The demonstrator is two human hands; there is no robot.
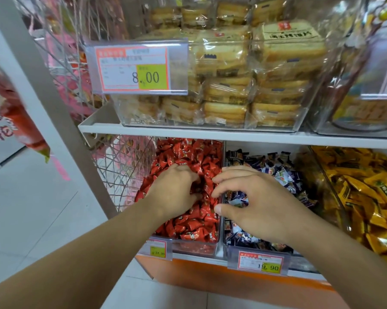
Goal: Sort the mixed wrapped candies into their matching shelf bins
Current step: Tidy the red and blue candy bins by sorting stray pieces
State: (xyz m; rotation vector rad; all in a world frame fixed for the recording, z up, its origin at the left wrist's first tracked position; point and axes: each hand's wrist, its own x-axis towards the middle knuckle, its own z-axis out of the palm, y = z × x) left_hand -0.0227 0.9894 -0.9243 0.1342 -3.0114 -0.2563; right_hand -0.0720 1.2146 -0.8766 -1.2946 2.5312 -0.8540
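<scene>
Three bins: red bin [219,239] at 6, blue bin [229,250] and yellow bin [321,175] toward 3. Left hand [174,192] digs into red candies [188,228], fingers curled; right hand [255,201] hovers, fingers loosely spread.

Upper shelf [188,132]: we see a clear bin of wrapped cakes [243,85].
Lower shelf [199,256]: we see clear bins of red candies [188,226], dark blue candies [277,175] and yellow candies [366,197].

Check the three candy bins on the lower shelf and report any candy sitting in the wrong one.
Nothing stands out. The red bin shows only red wrappers, the middle bin only dark blue and white ones, the right bin only yellow. Both hands hide part of the piles.
</scene>
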